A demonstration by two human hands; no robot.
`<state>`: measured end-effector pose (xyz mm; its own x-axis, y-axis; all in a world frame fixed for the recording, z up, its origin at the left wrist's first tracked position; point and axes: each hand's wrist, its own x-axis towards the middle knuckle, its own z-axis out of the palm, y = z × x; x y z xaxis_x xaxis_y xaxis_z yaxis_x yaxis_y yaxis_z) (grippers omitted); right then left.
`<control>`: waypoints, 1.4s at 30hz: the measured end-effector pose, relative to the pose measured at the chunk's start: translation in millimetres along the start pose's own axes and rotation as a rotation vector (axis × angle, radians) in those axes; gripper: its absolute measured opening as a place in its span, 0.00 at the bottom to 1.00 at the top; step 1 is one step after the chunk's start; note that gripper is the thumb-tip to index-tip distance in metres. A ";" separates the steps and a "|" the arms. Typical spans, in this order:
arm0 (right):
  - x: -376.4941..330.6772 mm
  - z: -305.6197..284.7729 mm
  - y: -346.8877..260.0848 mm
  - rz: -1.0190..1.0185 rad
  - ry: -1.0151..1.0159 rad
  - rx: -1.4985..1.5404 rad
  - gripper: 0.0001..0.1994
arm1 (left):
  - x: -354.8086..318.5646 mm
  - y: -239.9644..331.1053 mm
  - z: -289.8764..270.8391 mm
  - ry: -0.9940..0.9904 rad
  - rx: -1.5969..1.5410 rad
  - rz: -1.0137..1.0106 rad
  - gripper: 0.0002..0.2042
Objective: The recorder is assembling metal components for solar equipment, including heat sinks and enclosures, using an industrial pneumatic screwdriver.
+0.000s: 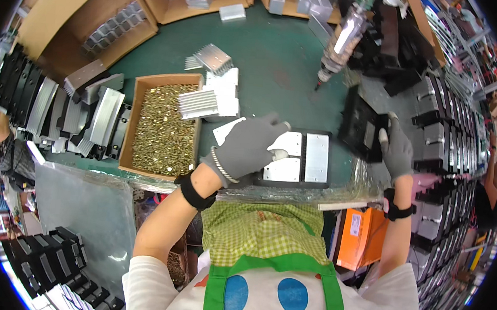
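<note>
Both my hands wear grey gloves with pale fingertips. My left hand [248, 146] reaches over a black frame [293, 184] lying flat near the bench's front edge. Its thumb and forefinger sit at opposite edges of a silver metal plate [291, 143] in that frame; the other fingers are partly hidden or blurred. A second plate [282, 170] lies below it and a taller one [317, 158] to the right, all drilled with small holes. At the right, my right hand [398, 147] grips the edge of another black frame [359, 123], tilted up off the bench.
An open box of brass-coloured screws [167, 129] stands left of my left hand. Finned heat sinks [199, 104] lie beyond it. A power screwdriver [340, 43] hangs tip-down at the far right. Cartons [172, 14] line the back; stacked black housings [435, 122] stand at right.
</note>
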<state>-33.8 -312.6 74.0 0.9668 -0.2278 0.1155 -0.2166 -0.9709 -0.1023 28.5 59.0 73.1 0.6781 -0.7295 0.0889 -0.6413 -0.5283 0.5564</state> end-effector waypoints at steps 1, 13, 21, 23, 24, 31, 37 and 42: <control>3.8 -9.6 -6.9 -0.038 0.016 -0.235 0.29 | 1.5 -3.0 0.2 0.013 0.000 0.078 0.25; 107.5 -67.2 -220.8 -0.782 -0.164 0.373 0.22 | -12.8 8.2 -24.5 0.225 0.214 0.245 0.31; 241.1 28.7 -336.7 -0.612 -0.166 -0.153 0.27 | -33.4 -4.4 -37.1 0.234 0.545 -0.216 0.21; 268.4 54.6 -349.1 -0.523 -0.164 -0.081 0.31 | -38.1 -5.6 -32.6 0.281 0.580 -0.247 0.23; 279.7 64.4 -353.4 -0.467 -0.145 -0.049 0.33 | -40.4 -7.5 -32.2 0.338 0.606 -0.247 0.25; 267.3 57.9 -353.0 -0.607 -0.085 -0.153 0.23 | -50.2 -5.8 -33.6 0.324 0.516 -0.332 0.30; 151.1 -38.8 -288.3 -0.750 -0.324 -0.112 0.21 | -58.0 -0.2 -34.2 0.443 0.401 -0.372 0.35; 60.6 -82.3 -240.8 -0.948 -0.634 -0.350 0.16 | -47.6 1.8 -31.1 0.451 0.440 -0.302 0.34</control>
<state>65.7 -98.7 187.0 0.6344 0.5729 -0.5190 0.6902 -0.7221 0.0467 6.2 106.3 95.6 0.8715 -0.3213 0.3704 -0.4221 -0.8760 0.2333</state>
